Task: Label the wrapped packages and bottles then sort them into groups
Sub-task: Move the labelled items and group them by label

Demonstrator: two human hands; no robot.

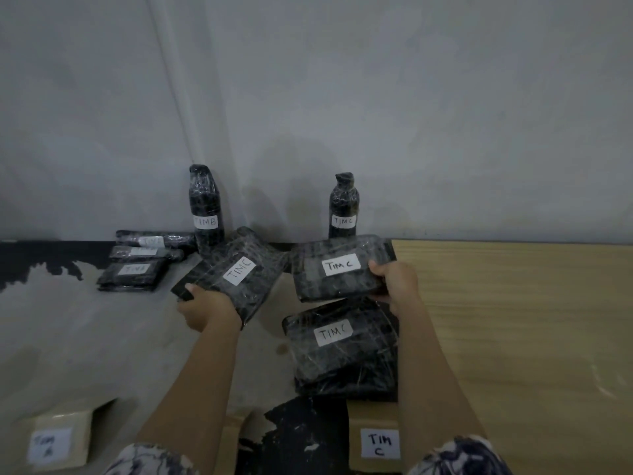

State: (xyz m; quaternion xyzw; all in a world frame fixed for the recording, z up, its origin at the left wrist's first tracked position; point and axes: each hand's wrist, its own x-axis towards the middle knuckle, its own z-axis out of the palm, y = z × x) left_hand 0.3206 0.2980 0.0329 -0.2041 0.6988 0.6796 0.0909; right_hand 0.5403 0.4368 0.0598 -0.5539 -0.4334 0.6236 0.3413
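My left hand [205,308] grips the near end of a tilted black wrapped package [236,269] labelled TIM C. My right hand [397,282] grips the right edge of a second TIM C package [339,269], which lies flat. A third, larger TIM C package [342,351] lies just in front of it. A wrapped bottle labelled TIM C [343,207] stands behind by the wall. Further left stands a bottle labelled TIM B [205,204], with three small labelled packages [132,270] lying beside it.
A grey wall rises right behind the bottles. A pale wooden board [513,320] covers the right side. A marker card reading TIM C [380,442] lies near me at centre right, and another marker card with a blurred label [49,445] lies at lower left on a box.
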